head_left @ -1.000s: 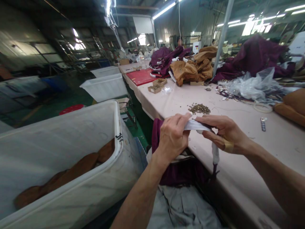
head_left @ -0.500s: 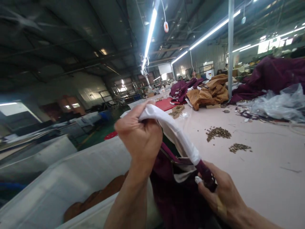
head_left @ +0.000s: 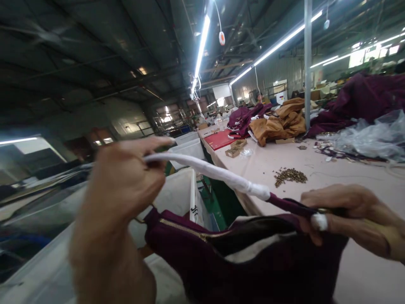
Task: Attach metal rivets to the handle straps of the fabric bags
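Upright and gaping, a dark purple bag (head_left: 268, 274) with a gold-toothed zip (head_left: 182, 228) and pale lining (head_left: 253, 249) showing inside. Above its mouth, a white-wrapped strap (head_left: 218, 172), gently bowed, sloping down from left hand (head_left: 126, 181) to right hand (head_left: 351, 215), bare purple at the lower end.

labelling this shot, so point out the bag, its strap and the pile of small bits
Bag (head_left: 259, 278): head view, on its dark side.
Strap (head_left: 221, 173): head view, on its white wrapping.
Pile of small bits (head_left: 290, 175): head view, near its middle.
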Demonstrator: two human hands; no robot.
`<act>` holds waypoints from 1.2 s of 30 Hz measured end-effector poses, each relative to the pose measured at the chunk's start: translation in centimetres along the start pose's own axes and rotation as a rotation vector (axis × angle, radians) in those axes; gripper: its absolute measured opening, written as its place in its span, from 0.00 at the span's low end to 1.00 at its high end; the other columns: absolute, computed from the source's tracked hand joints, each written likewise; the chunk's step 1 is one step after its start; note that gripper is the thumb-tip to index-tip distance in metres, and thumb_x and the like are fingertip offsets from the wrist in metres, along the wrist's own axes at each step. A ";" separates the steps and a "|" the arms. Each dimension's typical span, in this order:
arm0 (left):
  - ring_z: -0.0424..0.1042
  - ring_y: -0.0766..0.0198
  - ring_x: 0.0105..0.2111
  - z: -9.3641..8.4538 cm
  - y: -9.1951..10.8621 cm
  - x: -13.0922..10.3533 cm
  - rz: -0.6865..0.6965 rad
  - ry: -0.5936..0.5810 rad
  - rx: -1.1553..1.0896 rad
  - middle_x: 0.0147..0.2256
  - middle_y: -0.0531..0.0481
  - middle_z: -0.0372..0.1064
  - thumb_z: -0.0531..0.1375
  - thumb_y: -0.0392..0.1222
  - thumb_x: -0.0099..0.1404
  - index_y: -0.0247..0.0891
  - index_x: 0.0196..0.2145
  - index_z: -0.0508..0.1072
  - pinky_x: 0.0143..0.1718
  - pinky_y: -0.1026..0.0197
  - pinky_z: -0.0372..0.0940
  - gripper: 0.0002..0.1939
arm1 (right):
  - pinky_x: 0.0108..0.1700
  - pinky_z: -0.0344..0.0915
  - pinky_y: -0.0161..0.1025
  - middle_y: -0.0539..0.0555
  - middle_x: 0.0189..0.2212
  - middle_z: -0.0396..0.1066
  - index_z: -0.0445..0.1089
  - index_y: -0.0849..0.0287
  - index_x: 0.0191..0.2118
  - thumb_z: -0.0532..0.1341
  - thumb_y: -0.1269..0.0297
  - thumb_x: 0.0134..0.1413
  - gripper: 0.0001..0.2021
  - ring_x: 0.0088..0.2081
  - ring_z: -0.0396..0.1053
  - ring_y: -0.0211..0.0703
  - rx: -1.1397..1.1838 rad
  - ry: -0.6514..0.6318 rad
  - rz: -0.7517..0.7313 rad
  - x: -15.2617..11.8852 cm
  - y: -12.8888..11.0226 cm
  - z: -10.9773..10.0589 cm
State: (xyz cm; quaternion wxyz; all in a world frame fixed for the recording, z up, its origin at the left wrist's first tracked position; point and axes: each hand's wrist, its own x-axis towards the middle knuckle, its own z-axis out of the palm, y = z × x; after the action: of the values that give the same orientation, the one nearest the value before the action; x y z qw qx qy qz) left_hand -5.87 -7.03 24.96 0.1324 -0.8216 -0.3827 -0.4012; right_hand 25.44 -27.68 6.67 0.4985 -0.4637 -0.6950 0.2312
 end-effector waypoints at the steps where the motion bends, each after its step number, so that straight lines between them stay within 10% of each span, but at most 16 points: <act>1: 0.78 0.56 0.40 2.0 -0.5 -0.3 0.045 -0.192 0.077 0.39 0.54 0.80 0.61 0.34 0.56 0.46 0.45 0.83 0.44 0.57 0.69 0.20 | 0.30 0.68 0.34 0.56 0.26 0.77 0.80 0.60 0.35 0.61 0.56 0.68 0.15 0.29 0.75 0.43 0.098 -0.151 0.059 0.2 1.0 -0.2; 5: 0.78 0.54 0.38 11.8 -2.0 -3.4 0.117 -0.782 0.048 0.37 0.46 0.80 0.58 0.32 0.60 0.40 0.38 0.82 0.41 0.57 0.69 0.14 | 0.23 0.63 0.32 0.58 0.22 0.76 0.76 0.67 0.33 0.62 0.50 0.67 0.22 0.21 0.72 0.40 0.498 -0.270 0.253 0.4 6.6 0.9; 11: 0.64 0.50 0.64 19.9 2.6 -10.1 0.342 -0.799 -0.709 0.64 0.37 0.64 0.63 0.33 0.60 0.35 0.65 0.67 0.67 0.50 0.56 0.34 | 0.19 0.59 0.28 0.57 0.19 0.74 0.74 0.68 0.29 0.63 0.55 0.65 0.20 0.17 0.69 0.36 0.659 -0.272 0.382 -0.2 11.1 2.7; 15: 0.75 0.55 0.44 23.6 7.1 -12.6 0.220 -1.166 -1.320 0.45 0.38 0.77 0.67 0.52 0.64 0.31 0.52 0.77 0.49 0.57 0.69 0.25 | 0.20 0.62 0.29 0.57 0.22 0.76 0.75 0.68 0.31 0.64 0.57 0.64 0.17 0.17 0.71 0.37 0.656 -0.289 0.445 -0.1 12.2 2.6; 18: 0.71 0.63 0.31 26.4 8.3 -14.4 -0.062 -1.196 -1.477 0.32 0.43 0.75 0.69 0.57 0.61 0.29 0.42 0.79 0.36 0.62 0.65 0.25 | 0.19 0.62 0.28 0.58 0.24 0.78 0.75 0.67 0.31 0.64 0.57 0.62 0.16 0.18 0.72 0.37 0.649 -0.296 0.531 0.1 13.6 2.3; 28: 0.58 0.68 0.27 29.6 7.5 -18.8 -0.243 -1.067 -1.494 0.25 0.53 0.64 0.70 0.50 0.58 0.30 0.31 0.77 0.29 0.65 0.52 0.17 | 0.20 0.65 0.33 0.59 0.23 0.77 0.75 0.67 0.28 0.66 0.45 0.54 0.24 0.18 0.70 0.40 0.461 -0.346 0.719 -0.1 17.9 1.4; 36: 0.58 0.68 0.27 31.1 7.2 -19.9 -0.370 -1.081 -1.573 0.26 0.52 0.64 0.70 0.51 0.57 0.30 0.30 0.77 0.28 0.66 0.50 0.18 | 0.31 0.61 0.37 0.54 0.24 0.74 0.77 0.63 0.36 0.65 0.53 0.50 0.16 0.27 0.67 0.42 -0.343 0.381 0.731 -2.7 21.6 -6.8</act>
State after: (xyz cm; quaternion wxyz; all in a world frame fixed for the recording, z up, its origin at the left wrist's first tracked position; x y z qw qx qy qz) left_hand 9.06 -5.94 -9.56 -0.7136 -0.6754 -0.1376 -0.1252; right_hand 40.73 -20.99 -8.90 0.4188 -0.7894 -0.4094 0.1839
